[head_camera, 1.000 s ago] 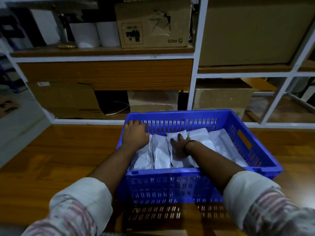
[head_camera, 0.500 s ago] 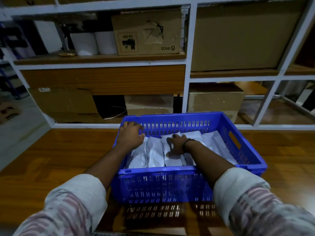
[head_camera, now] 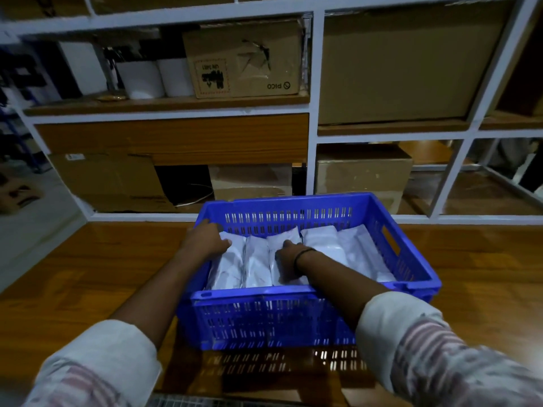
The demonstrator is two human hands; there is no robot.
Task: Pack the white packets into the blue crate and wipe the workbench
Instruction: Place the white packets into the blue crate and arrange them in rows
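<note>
White-framed shelving (head_camera: 313, 118) fills the upper half of the frame, holding cardboard boxes (head_camera: 244, 58) and white rolls (head_camera: 160, 77). Below it the wooden bench (head_camera: 88, 274) spreads across the lower frame, carrying the blue crate (head_camera: 264, 318) at centre. Inside the crate the white packets (head_camera: 332, 245) lie side by side in a row, reaching from its left wall toward the right. The left hand (head_camera: 205, 239) rests at the crate's far left corner, fingers curled over the leftmost packet. The right hand (head_camera: 286, 258), a dark band at its wrist, presses flat and spread on a middle packet.
</note>
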